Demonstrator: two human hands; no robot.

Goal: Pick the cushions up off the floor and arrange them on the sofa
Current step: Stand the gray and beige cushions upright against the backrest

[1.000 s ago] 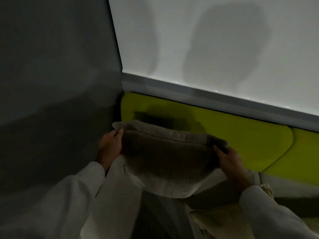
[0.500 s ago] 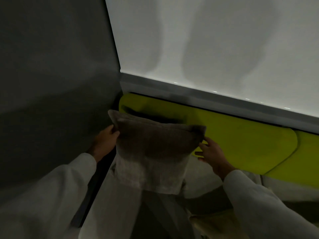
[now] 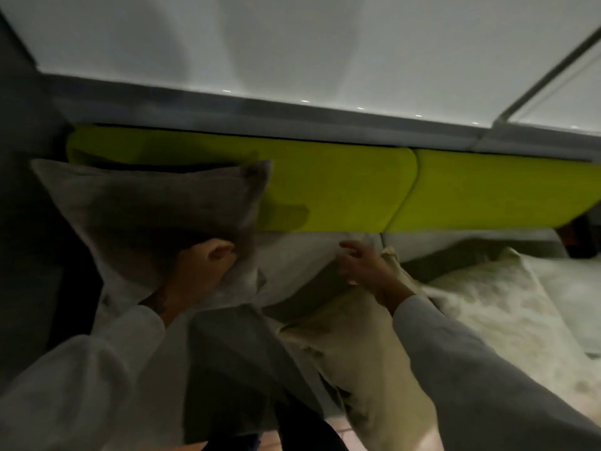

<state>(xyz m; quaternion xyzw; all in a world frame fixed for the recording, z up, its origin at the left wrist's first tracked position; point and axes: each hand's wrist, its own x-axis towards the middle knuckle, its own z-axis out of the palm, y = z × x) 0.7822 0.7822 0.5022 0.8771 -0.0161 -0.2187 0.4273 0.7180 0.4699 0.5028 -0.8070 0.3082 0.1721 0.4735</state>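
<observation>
A grey-brown cushion [image 3: 153,206] stands upright in the sofa's left corner, leaning on the lime-green backrest [image 3: 341,190]. My left hand [image 3: 205,265] presses on its lower right part; whether the fingers grip the fabric I cannot tell. My right hand [image 3: 364,265] hovers open with fingers spread, just above a cream cushion [image 3: 364,340] that lies on the seat. Another pale cushion [image 3: 487,307] lies further right on the seat.
A dark grey wall [image 3: 26,157] closes off the left side. Behind the sofa runs a grey ledge [image 3: 292,118] under a white wall. A second green backrest panel [image 3: 507,193] continues to the right. Tiled floor [image 3: 341,437] shows at the bottom.
The grey-brown cushion went from held in both hands to standing in the left corner. My right hand let go and moved right over the cream cushion. The camera turned right.
</observation>
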